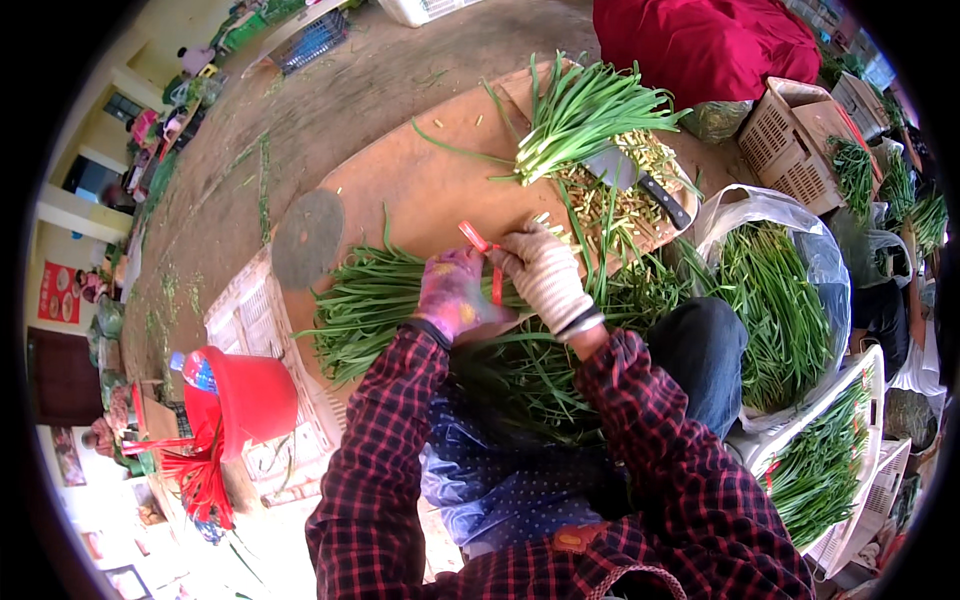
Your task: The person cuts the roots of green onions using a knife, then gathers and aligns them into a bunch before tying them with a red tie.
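A bunch of garlic chives (370, 308) lies across the near side of the brown board, its leaves fanned to the left. My left hand (452, 290), in a pink and purple glove, is wrapped round this bunch. A red tie strap (496, 284) runs round the bunch beside it. In a white knitted glove, my right hand (547, 275) pinches the strap near its upper end. Beyond my hands, a second chive bunch (590, 120) rests on the board. A knife (662, 200) with a black handle lies beside it, over chopped stem ends (605, 215).
At the left stands a red bucket (262, 400) with a bottle, and red straps (203, 470) hang beside it. To the right are a clear bag of chives (768, 310), a white crate of chives (822, 465) and a beige crate (790, 140). Loose chives cover my lap.
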The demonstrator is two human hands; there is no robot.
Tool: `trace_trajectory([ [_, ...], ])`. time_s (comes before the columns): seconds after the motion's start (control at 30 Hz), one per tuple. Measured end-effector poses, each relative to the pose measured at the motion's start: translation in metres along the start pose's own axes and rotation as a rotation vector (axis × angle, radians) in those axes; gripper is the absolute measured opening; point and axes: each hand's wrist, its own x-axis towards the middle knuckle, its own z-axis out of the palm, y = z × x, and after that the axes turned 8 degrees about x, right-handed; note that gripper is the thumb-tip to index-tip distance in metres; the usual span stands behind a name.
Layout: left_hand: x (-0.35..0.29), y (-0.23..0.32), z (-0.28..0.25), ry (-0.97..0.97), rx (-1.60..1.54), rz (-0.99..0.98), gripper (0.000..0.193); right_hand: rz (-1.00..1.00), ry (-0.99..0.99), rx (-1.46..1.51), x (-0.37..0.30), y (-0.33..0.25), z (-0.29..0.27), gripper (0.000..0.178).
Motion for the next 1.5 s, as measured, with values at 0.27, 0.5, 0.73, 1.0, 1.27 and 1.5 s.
trace_trajectory([
  [0.27,0.021,-0.036,-0.003,-0.371,-1.318,0.05,0.053,0.087,-0.16,-0.047,0.016,0.01,-0.003,0.017],
  [0.5,0.029,-0.029,0.014,-0.199,-1.23,-0.136,0.038,0.06,-0.077,0.003,0.015,0.021,-0.002,0.015],
  [0.73,0.024,-0.014,0.007,0.054,-0.907,-0.16,0.029,0.011,0.024,0.008,0.012,0.023,0.003,0.013],
  [1.0,0.013,0.015,0.0,0.413,-0.017,-0.152,0.018,0.006,-0.052,-0.034,0.013,0.025,0.001,0.015],
  [1.27,-0.004,0.036,0.024,0.679,-0.133,-0.344,0.016,-0.049,-0.325,-0.21,0.034,0.013,-0.006,0.02],
  [1.5,0.011,0.02,0.032,0.817,-0.124,-0.224,0.016,-0.137,-0.441,-0.211,0.069,0.045,0.015,0.013],
])
